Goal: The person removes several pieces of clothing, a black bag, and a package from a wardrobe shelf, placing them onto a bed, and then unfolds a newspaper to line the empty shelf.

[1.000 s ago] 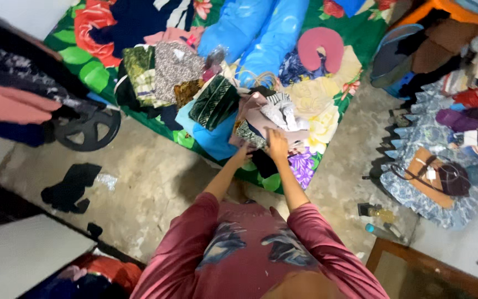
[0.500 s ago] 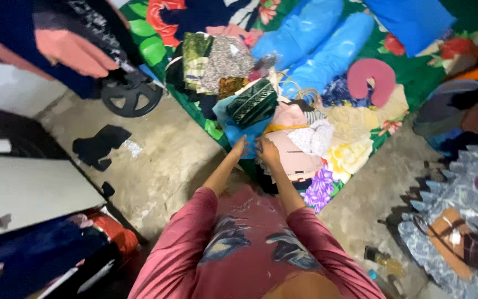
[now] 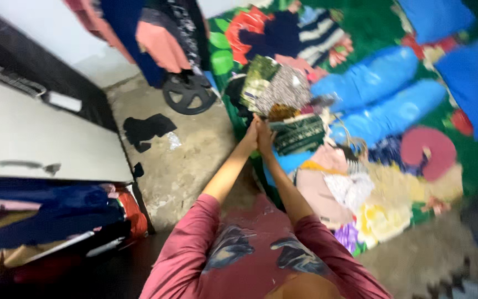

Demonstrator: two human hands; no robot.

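Note:
My left hand (image 3: pixel 249 136) and my right hand (image 3: pixel 265 139) are raised close together at the near edge of a floral-sheeted mattress (image 3: pixel 385 218). Both touch the left end of a folded dark green patterned cloth (image 3: pixel 301 133) that lies on a blue cloth (image 3: pixel 289 161). My right hand's fingers seem to close on that green cloth's edge. The picture is blurred, so the left hand's grip is unclear. Behind the green cloth lie more folded clothes, a speckled grey one (image 3: pixel 284 88) and a green-yellow one (image 3: pixel 258 77). A pink garment (image 3: pixel 317 191) lies nearer to me.
Two blue bolsters (image 3: pixel 380 88) and a pink neck pillow (image 3: pixel 428 152) lie on the mattress. A black wheel (image 3: pixel 188 93) and a black rag (image 3: pixel 147 128) sit on the concrete floor. A white cabinet top (image 3: pixel 40 138) with stacked clothes (image 3: pixel 45 221) below stands at left. Clothes hang above (image 3: pixel 150 33).
The view has swung left and turned. Both hands moved from the pink and white clothes leftward to the green patterned folded cloth and now meet at its edge.

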